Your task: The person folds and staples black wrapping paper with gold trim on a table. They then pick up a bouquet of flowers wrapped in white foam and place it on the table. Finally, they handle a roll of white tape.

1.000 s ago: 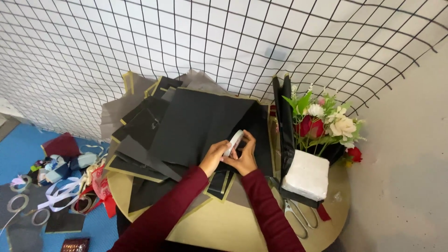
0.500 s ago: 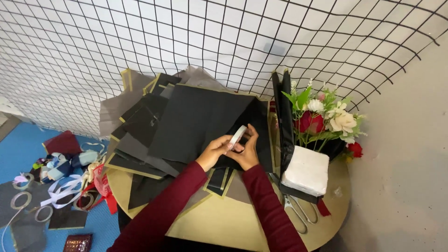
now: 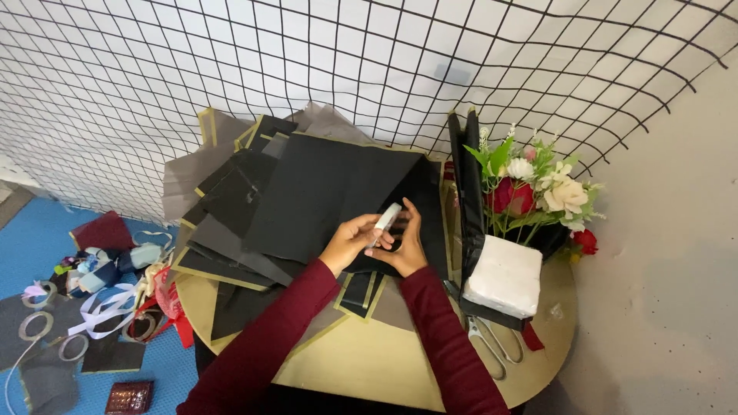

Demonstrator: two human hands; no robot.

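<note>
Both hands meet over a pile of black paper sheets on a round tan table. My left hand and my right hand together hold a small white tube-shaped object, tilted up to the right. Both arms wear dark red sleeves. A small black card with gold edges lies just below the hands.
A bouquet of red and cream flowers stands at the table's right, beside a white block on a black box. Scissors lie near the front right edge. Tape rolls and ribbons litter the blue floor. A wire grid covers the wall behind.
The hands with the white object have stayed over the black sheets, shifting slightly; the object tilts a little more upright in the fingers.
</note>
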